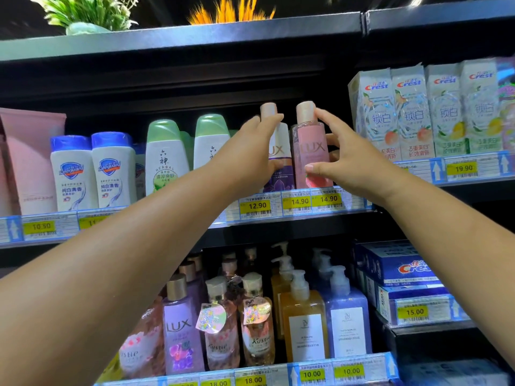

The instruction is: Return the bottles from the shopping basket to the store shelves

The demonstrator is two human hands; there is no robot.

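Observation:
Two LUX bottles stand side by side on the middle shelf. The white and purple bottle has a pale pink cap, and my left hand is wrapped around its left side. The clear pink bottle stands just to its right. My right hand cups that bottle's right side, with the thumb on its lower front and a fingertip at the cap. Both bottles stand upright on the shelf. The shopping basket is out of view.
Left of the LUX bottles stand green-capped herbal bottles and blue-capped Safeguard bottles. Crest toothpaste boxes fill the shelf to the right. The lower shelf holds several LUX, Kustie and pump bottles. Plants sit on top.

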